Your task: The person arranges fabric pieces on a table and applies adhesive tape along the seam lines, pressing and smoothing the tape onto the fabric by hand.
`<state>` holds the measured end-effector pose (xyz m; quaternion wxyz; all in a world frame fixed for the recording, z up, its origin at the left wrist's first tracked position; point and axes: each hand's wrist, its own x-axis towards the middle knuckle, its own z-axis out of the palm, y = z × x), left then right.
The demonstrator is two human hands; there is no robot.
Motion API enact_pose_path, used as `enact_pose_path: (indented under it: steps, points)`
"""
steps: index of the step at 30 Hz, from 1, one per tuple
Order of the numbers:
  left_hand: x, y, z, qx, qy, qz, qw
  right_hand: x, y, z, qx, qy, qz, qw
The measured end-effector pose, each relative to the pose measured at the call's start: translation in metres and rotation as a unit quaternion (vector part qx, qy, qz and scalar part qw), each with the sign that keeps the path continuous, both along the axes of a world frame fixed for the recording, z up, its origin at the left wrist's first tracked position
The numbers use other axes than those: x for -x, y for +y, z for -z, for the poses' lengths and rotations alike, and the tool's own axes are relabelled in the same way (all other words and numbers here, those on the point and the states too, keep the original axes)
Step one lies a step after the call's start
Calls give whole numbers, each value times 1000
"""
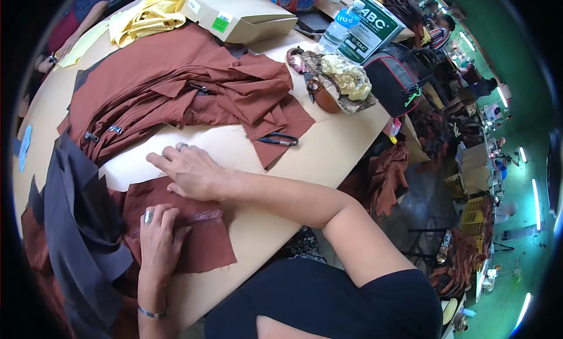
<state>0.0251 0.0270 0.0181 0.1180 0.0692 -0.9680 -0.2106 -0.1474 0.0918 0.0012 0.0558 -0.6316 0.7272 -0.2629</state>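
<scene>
A reddish-brown cloth piece (208,245) with a pale seam line lies near the table's front edge. My left hand (158,236), with a ring and bracelet, rests on it, fingers curled and closed on the fabric. Above it, my right hand (196,172) is open, palm down, with its fingers apart at the cloth's upper edge and over the pale table. Dark grey cloth (76,216) drapes beside my left hand. Beyond my hands is a large pile of brown cloth (152,75) with zippers. Black thread snips (278,140) lie on its right part.
A cardboard box (243,16), yellow cloth (149,16), water bottle (340,28), green-and-white box (369,31) and crumpled plastic bag (346,78) sit on the table (337,145). A black bag (392,81) is at its right edge. Another person's arm (79,31) shows at upper left.
</scene>
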Motion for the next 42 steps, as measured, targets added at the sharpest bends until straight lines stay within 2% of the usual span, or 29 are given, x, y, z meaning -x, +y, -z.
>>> enact_pose_path:
  steps: [4,5,8,14,20,27,30,32,34,37,40,42]
  points:
    - [-17,3,18,80,55,8,995,-7,-4,7,-3,-11,-19,1000]
    - [-20,2,17,93,52,14,994,-8,-3,6,28,-13,-33,999]
    - [-23,4,19,65,53,-12,996,-9,-3,4,69,-53,-38,995]
    - [-20,1,21,60,64,5,996,-10,-3,13,63,-9,-40,997]
    - [-8,-3,-6,-64,-29,0,998,-6,-3,22,114,18,-61,991]
    - [-1,-11,-5,-68,-55,19,996,-4,0,22,108,28,-70,991]
    - [-2,-13,1,-60,-18,29,998,-3,1,17,75,5,-75,994]
    - [-6,-12,9,-57,17,14,998,0,-1,23,113,-7,-89,990]
    - [-13,-10,10,-55,5,-13,998,1,-3,24,115,-15,-80,990]
    - [-20,-6,19,-57,68,-46,995,0,-4,28,114,0,-77,990]
    - [-17,-3,6,-51,67,-43,996,0,-3,26,108,12,-77,991]
    - [-19,-8,7,-26,20,-18,999,1,-3,26,104,32,-73,991]
